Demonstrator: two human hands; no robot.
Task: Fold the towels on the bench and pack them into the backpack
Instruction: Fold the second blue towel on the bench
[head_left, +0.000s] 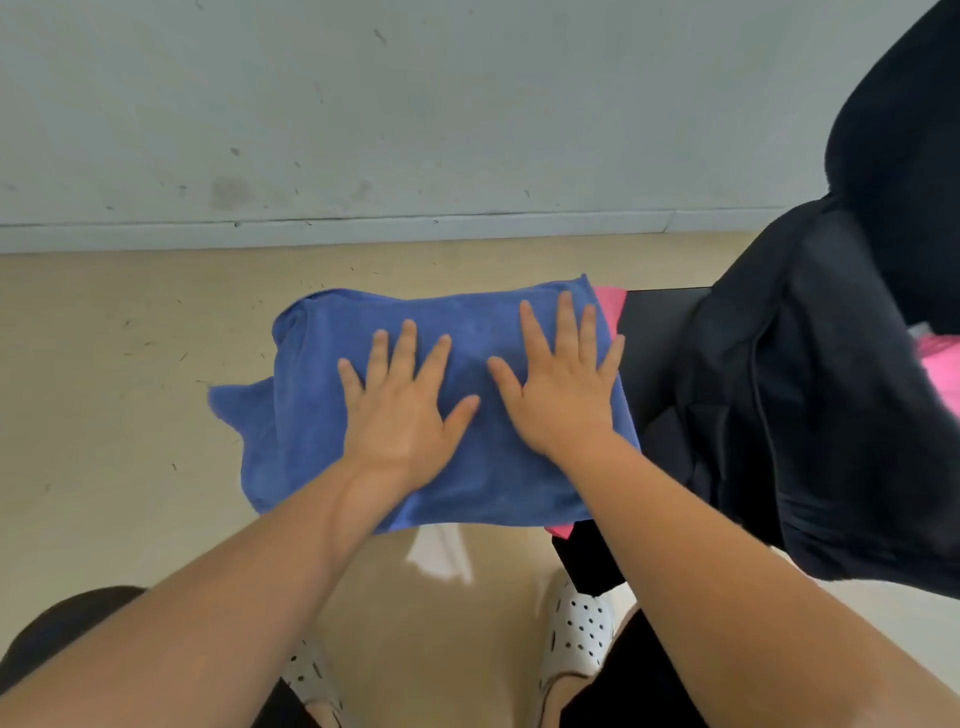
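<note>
White perforated clogs, black legwear, bare arms

The left hand (400, 415) and right hand (563, 400) are bare, and so are both forearms all the way to the lower edge of the view. The left clog (311, 675) and right clog (576, 634) are white and rounded at the toe, with small dark round holes across the upper. Black legwear (623, 691) covers the right leg beside the right clog, and a similar dark rounded patch shows at the lower left. Whether these are trousers or shorts cannot be told.
</note>
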